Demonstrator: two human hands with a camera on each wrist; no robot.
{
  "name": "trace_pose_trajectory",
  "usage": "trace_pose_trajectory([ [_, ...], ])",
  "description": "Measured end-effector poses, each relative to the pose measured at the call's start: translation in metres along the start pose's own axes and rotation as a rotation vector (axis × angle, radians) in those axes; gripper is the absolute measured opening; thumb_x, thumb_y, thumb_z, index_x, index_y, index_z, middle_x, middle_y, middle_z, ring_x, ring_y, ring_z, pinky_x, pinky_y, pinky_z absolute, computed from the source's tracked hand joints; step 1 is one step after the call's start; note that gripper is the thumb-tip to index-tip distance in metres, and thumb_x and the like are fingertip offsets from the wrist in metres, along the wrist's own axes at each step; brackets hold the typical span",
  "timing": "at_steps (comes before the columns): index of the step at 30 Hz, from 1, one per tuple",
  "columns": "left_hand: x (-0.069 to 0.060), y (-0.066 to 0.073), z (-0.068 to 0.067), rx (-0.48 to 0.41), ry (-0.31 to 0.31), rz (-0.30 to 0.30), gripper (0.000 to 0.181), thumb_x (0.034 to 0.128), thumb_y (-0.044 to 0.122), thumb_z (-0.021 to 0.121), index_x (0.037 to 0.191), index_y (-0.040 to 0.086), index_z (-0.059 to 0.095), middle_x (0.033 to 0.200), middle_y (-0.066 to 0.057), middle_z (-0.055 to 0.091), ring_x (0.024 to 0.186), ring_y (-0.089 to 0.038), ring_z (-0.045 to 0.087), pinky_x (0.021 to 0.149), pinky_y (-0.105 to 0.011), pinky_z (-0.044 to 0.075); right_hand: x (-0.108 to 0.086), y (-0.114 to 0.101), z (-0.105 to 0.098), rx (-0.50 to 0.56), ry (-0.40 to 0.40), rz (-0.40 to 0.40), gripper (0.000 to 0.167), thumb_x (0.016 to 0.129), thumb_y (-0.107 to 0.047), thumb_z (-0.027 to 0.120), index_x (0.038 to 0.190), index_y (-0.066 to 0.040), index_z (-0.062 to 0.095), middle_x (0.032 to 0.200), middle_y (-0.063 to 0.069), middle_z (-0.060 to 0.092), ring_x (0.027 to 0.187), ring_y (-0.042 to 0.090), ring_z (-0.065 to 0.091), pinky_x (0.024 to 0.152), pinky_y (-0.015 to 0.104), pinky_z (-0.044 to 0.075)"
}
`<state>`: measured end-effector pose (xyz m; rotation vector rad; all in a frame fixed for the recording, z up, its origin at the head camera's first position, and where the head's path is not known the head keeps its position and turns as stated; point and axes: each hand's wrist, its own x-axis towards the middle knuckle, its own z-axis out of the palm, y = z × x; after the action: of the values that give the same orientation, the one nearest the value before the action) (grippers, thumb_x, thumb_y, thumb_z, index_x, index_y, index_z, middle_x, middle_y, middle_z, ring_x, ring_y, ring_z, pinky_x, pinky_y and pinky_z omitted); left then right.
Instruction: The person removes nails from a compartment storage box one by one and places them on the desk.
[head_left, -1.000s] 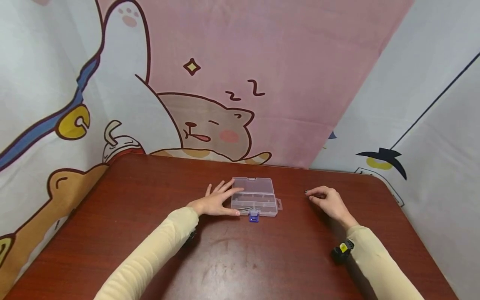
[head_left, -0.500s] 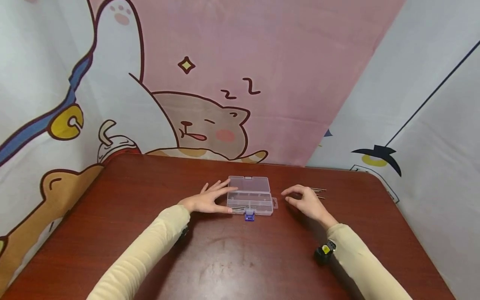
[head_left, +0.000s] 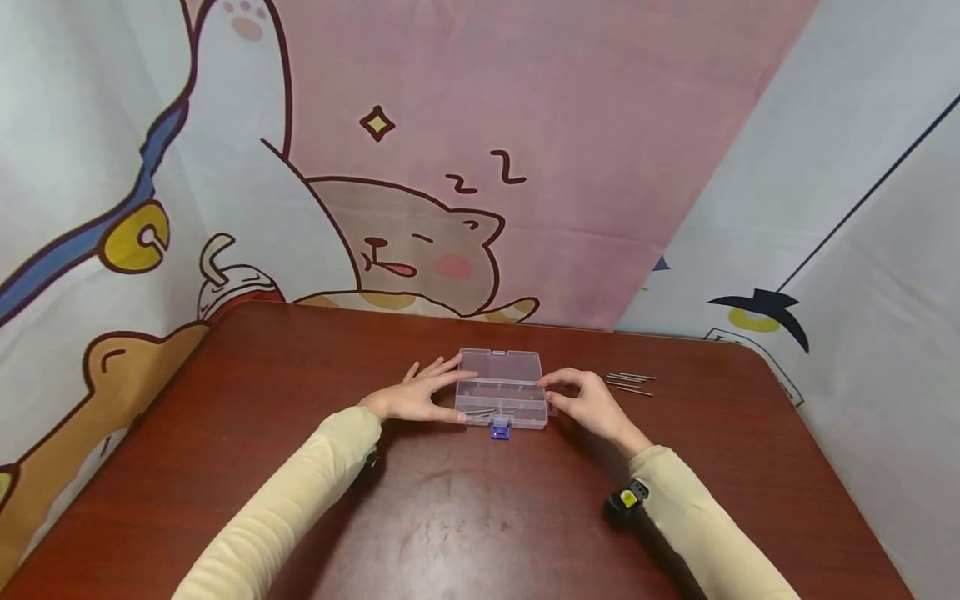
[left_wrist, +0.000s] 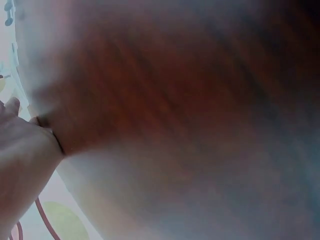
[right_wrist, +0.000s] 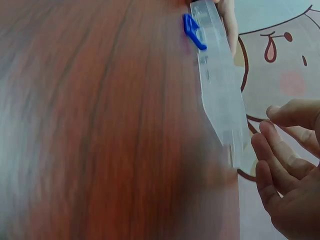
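Note:
A clear plastic compartment box (head_left: 525, 412) lies on the table with its lid (head_left: 501, 364) tipped back and a blue latch (head_left: 500, 430) at the front. Thin metal rods (head_left: 480, 413) lie in its front left compartment. My left hand (head_left: 411, 400), fingers spread, rests against the box's left side, thumb at the front corner. At the box's right end is my right hand (head_left: 588, 406), index finger and thumb apart by the edge. In the right wrist view its fingers (right_wrist: 280, 155) are loosely bent, and nothing shows between them. Only part of the left hand (left_wrist: 25, 145) appears in the left wrist view.
Several thin metal rods (head_left: 630, 383) lie loose on the brown table (head_left: 450, 517), right of my right hand. A cartoon-printed cloth (head_left: 585, 167) hangs behind the table's far edge. Dark wrist cameras (head_left: 624, 506) sit at both sleeves.
My right hand has moved left from the loose rods to the box's right end, uncovering the rods on the table. The left hand stays at the box.

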<state>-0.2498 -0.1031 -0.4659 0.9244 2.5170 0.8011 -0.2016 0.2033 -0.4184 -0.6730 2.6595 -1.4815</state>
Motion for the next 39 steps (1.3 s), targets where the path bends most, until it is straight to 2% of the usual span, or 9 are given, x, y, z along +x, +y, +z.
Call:
trace_pose_trajectory([
  [2,0.001,0.0,0.0,0.001,-0.001,0.001,0.076,0.0864,0.051,0.067,0.151,0.028,0.034,0.162,-0.004,0.005,0.145,-0.033,0.001,0.108,-0.062,-0.007,0.001,-0.002,0.003,0.005,-0.006,-0.008,0.019,0.086,0.012,0.062,0.104,0.009,0.068,0.103,0.027,0.066,0.084,0.032,0.062,0.07,0.03,0.05],
  [5,0.001,0.0,0.0,0.001,-0.005,-0.002,0.077,0.0864,0.051,0.066,0.152,0.028,0.033,0.162,-0.005,0.005,0.146,-0.033,0.001,0.108,-0.061,-0.007,0.004,-0.002,0.008,0.006,-0.014,-0.027,0.018,0.085,0.012,0.062,0.103,0.01,0.068,0.102,0.027,0.066,0.083,0.029,0.062,0.069,0.029,0.05],
  [12,0.002,-0.002,0.001,-0.01,-0.006,-0.016,0.077,0.0856,0.052,0.067,0.151,0.029,0.033,0.162,-0.004,0.005,0.146,-0.032,0.0,0.108,-0.061,-0.007,0.016,0.024,0.025,0.0,-0.04,-0.025,0.018,0.088,0.003,0.064,0.106,0.005,0.07,0.102,0.019,0.069,0.081,0.02,0.061,0.066,0.028,0.049],
  [15,0.001,-0.002,0.001,-0.014,-0.008,-0.019,0.078,0.0856,0.053,0.066,0.152,0.029,0.033,0.162,-0.003,0.004,0.146,-0.032,0.0,0.108,-0.06,-0.008,0.018,0.027,0.031,-0.011,-0.068,-0.043,0.018,0.088,0.0,0.065,0.106,0.001,0.072,0.102,0.013,0.07,0.081,0.017,0.061,0.067,0.027,0.05],
  [21,0.001,0.0,0.001,-0.009,-0.014,-0.03,0.077,0.0858,0.053,0.066,0.151,0.031,0.033,0.162,-0.002,0.004,0.146,-0.031,-0.001,0.109,-0.06,-0.008,0.022,0.023,0.041,-0.018,-0.07,-0.11,0.018,0.087,0.001,0.066,0.103,-0.002,0.073,0.102,0.006,0.07,0.092,0.019,0.064,0.079,0.04,0.053],
  [25,0.002,0.001,0.0,-0.009,-0.011,-0.029,0.077,0.0858,0.053,0.066,0.151,0.03,0.033,0.162,-0.002,0.004,0.146,-0.031,-0.001,0.108,-0.06,-0.008,0.024,0.019,0.047,-0.009,-0.07,-0.124,0.018,0.087,0.004,0.065,0.103,0.001,0.072,0.101,0.009,0.07,0.091,0.022,0.065,0.081,0.046,0.052],
  [29,0.002,0.001,0.0,-0.009,-0.014,-0.028,0.077,0.086,0.052,0.066,0.151,0.03,0.032,0.162,-0.001,0.003,0.146,-0.031,-0.001,0.108,-0.06,-0.008,0.025,0.014,0.052,0.025,-0.105,-0.122,0.019,0.087,0.003,0.066,0.105,0.004,0.071,0.104,0.015,0.069,0.093,0.029,0.064,0.083,0.05,0.05],
  [32,0.002,0.001,0.0,-0.01,-0.019,-0.027,0.077,0.0864,0.052,0.066,0.152,0.03,0.032,0.162,-0.001,0.002,0.146,-0.031,-0.001,0.108,-0.06,-0.008,0.026,0.01,0.055,0.025,-0.134,-0.128,0.019,0.087,0.002,0.065,0.106,0.004,0.071,0.105,0.014,0.069,0.096,0.029,0.064,0.085,0.05,0.05],
  [39,0.002,0.002,-0.001,-0.016,-0.036,-0.031,0.077,0.0868,0.052,0.066,0.152,0.03,0.031,0.162,-0.001,0.001,0.146,-0.03,-0.002,0.108,-0.059,-0.009,0.029,0.004,0.062,-0.024,-0.191,-0.126,0.021,0.088,-0.007,0.067,0.108,-0.002,0.072,0.11,0.005,0.069,0.104,0.021,0.063,0.09,0.041,0.049],
])
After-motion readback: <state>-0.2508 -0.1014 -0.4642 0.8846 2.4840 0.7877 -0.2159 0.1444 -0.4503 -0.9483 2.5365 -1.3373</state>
